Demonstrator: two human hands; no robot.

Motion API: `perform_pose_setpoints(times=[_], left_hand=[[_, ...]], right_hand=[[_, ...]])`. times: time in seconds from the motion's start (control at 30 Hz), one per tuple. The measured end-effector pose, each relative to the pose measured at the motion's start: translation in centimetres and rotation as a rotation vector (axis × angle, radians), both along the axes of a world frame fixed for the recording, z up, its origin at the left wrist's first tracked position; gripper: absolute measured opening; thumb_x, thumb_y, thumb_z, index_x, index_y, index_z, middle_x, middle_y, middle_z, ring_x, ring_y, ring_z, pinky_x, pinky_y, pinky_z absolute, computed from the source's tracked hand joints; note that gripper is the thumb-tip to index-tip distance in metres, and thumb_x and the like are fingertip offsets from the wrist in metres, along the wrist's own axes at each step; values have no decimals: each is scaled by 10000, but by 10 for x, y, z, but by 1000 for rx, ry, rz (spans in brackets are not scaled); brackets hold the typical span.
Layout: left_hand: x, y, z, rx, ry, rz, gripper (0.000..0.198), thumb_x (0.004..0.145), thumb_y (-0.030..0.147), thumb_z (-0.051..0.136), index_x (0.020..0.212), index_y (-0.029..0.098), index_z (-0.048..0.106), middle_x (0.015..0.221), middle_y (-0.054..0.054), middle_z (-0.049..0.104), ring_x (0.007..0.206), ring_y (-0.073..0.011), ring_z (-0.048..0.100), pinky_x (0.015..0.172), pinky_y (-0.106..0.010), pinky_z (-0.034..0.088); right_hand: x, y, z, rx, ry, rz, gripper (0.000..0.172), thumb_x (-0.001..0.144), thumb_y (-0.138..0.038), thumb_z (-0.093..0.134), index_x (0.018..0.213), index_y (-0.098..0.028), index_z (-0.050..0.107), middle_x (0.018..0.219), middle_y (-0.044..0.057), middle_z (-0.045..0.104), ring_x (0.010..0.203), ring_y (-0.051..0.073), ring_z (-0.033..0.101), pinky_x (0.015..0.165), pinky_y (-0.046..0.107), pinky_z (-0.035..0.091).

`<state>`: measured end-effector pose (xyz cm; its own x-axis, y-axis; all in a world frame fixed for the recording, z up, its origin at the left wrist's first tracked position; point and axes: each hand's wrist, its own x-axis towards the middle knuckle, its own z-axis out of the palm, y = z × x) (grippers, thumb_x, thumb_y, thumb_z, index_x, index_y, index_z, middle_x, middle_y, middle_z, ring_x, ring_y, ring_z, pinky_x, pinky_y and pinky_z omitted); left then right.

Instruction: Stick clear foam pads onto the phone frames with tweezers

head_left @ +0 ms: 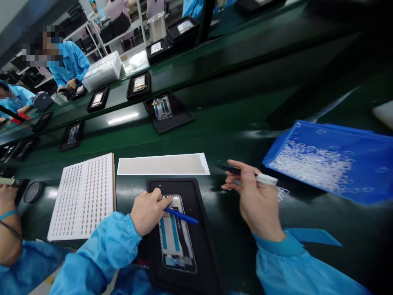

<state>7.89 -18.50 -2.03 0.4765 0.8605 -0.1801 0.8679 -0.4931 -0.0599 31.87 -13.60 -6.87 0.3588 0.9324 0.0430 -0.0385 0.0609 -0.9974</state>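
Observation:
A phone frame (176,235) lies in a black tray (202,229) right in front of me. My left hand (149,211) rests on the frame's top left corner and grips a blue pen-like tool (181,216) that points right across the frame. My right hand (256,200) hovers to the right of the tray, pinching dark tweezers (229,169) whose tip points left. A white-capped marker (266,179) is also tucked in its fingers.
A white sheet of small parts (81,196) lies at left, a beige strip (162,164) behind the tray, a blue bag of clear small pieces (331,162) at right. More trays with phone frames (167,110) ride the green belt. Co-workers in blue coats (72,61) sit at left.

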Motion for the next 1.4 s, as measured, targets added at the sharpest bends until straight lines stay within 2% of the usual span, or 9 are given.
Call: perform_pose_setpoints(times=[0.13, 0.27, 0.33, 0.43, 0.53, 0.77, 1.1, 1.27, 1.4], left_hand=[[14, 25, 9, -32, -97, 24, 375, 927, 246, 496, 1292, 312, 543, 1119, -23, 588, 783, -141, 643, 632, -260, 522], [50, 63, 6, 33, -161, -70, 360, 992, 341, 369, 1325, 288, 495, 1387, -56, 481, 936, -163, 658, 667, -270, 547], [68, 78, 2, 27, -149, -119, 362, 995, 407, 352, 1299, 303, 519, 1436, -50, 445, 960, -179, 661, 649, -276, 546], [82, 90, -5, -22, -102, -135, 340, 985, 436, 372, 1224, 315, 581, 1384, -49, 495, 867, -177, 682, 635, -293, 538], [84, 91, -8, -52, -78, -130, 315, 983, 414, 389, 1197, 320, 600, 1336, -52, 527, 803, -167, 686, 634, -293, 524], [83, 90, -6, -69, -81, -119, 338, 987, 418, 368, 1219, 317, 593, 1363, -58, 507, 838, -188, 683, 635, -312, 524], [82, 91, -3, -75, -55, -130, 353, 992, 427, 343, 1230, 323, 583, 1382, -48, 500, 884, -199, 686, 644, -304, 525], [84, 90, -2, -90, -61, -121, 348, 989, 416, 364, 1245, 324, 583, 1402, -42, 495, 906, -204, 687, 668, -316, 534], [83, 90, -3, -102, -112, -104, 352, 985, 407, 385, 1269, 331, 577, 1428, -29, 483, 963, -215, 678, 713, -330, 547]], right_hand=[[19, 17, 1, -69, -38, 50, 511, 756, -718, 643, 888, -224, 649, 684, 26, 592, 608, 180, 591, 454, 261, 522], [21, 31, 2, -119, -206, 119, 551, 705, -720, 664, 859, -192, 658, 710, 54, 633, 592, 199, 612, 465, 286, 525], [18, 36, 1, -138, -236, 123, 563, 675, -723, 674, 812, -178, 641, 690, 67, 646, 576, 211, 619, 463, 294, 524], [13, 40, -2, -143, -246, 69, 554, 652, -719, 691, 775, -189, 586, 634, 59, 646, 549, 220, 625, 461, 295, 524], [12, 40, -6, -124, -283, 34, 503, 673, -675, 704, 768, -204, 552, 626, 48, 652, 542, 227, 634, 465, 299, 523], [15, 40, -9, -102, -378, 81, 365, 730, -558, 676, 721, -209, 573, 625, 44, 665, 571, 246, 658, 507, 314, 512], [14, 41, -8, -133, -381, 78, 364, 718, -565, 661, 706, -211, 576, 639, 49, 670, 608, 262, 674, 548, 329, 526], [14, 42, -7, -103, -310, 52, 385, 695, -570, 692, 700, -204, 574, 638, 57, 666, 606, 266, 672, 547, 336, 526], [18, 36, 4, -35, -104, -38, 390, 677, -538, 751, 732, -210, 547, 626, 73, 649, 629, 279, 676, 467, 300, 457]])
